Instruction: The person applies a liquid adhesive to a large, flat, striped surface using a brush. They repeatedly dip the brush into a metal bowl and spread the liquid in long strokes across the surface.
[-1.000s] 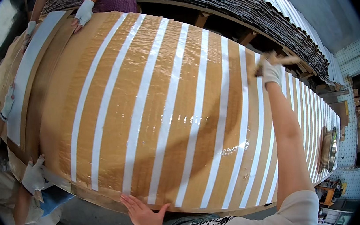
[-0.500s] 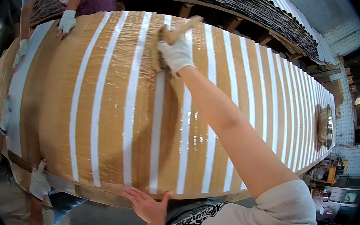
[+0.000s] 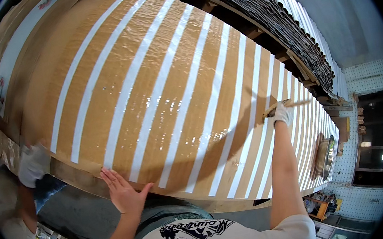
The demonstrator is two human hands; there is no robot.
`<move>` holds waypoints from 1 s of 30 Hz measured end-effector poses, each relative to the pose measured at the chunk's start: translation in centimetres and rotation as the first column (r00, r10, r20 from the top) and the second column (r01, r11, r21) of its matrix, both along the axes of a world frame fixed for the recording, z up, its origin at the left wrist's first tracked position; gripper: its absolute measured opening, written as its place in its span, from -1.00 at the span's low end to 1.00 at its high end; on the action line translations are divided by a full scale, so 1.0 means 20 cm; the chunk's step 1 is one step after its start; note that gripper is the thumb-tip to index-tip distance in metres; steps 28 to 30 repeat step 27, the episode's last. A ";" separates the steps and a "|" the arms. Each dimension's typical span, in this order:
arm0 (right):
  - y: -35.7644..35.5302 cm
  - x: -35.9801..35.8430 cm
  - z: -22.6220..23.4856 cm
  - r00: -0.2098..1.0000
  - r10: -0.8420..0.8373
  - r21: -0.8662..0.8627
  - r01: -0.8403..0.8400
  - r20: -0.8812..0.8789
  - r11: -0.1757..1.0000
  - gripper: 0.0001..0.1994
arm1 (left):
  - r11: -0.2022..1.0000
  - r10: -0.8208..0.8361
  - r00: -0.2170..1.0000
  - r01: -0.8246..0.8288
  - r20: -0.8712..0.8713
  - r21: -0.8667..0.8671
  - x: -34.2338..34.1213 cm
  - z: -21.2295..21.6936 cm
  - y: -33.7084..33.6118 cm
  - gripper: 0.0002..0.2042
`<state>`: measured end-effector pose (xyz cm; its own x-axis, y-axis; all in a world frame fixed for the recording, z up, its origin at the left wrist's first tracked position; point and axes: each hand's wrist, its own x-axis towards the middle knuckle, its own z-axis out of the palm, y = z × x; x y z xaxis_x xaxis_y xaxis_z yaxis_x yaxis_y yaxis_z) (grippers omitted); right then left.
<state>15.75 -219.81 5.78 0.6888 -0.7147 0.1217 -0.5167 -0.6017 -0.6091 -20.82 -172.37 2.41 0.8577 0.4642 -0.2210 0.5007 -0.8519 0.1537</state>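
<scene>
A gloved hand, my right hand (image 3: 284, 115), grips a wide wooden brush (image 3: 270, 109) over the right part of a long table. Its bristle edge is at the sheets, and a pale handle sticks out to the right. Under it lie overlapping brown paper sheets (image 3: 119, 83) whose exposed edges make white stripes; the brown surface shines wet in the left and middle parts. At the near edge, my left hand (image 3: 126, 191) is bare, fingers spread flat on the sheets' border. Nothing is in it.
A round metal basin (image 3: 325, 157) stands on the table's far right end. Dark layered sheets (image 3: 259, 8) are stacked along the back. At the left, a co-worker's gloved hand (image 3: 33, 165) is by the table's near edge; other hands show at the far left.
My right hand and the brush have moved from the far middle of the sheets to the right. The view has turned rightward. My left hand stays spread at the near edge.
</scene>
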 end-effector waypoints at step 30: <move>0.41 -0.50 0.05 0.899 0.320 0.490 -0.433 0.301 0.757 -0.40 | 0.994 -0.004 0.990 -0.011 0.140 0.111 -0.06 -0.06 -0.01 0.27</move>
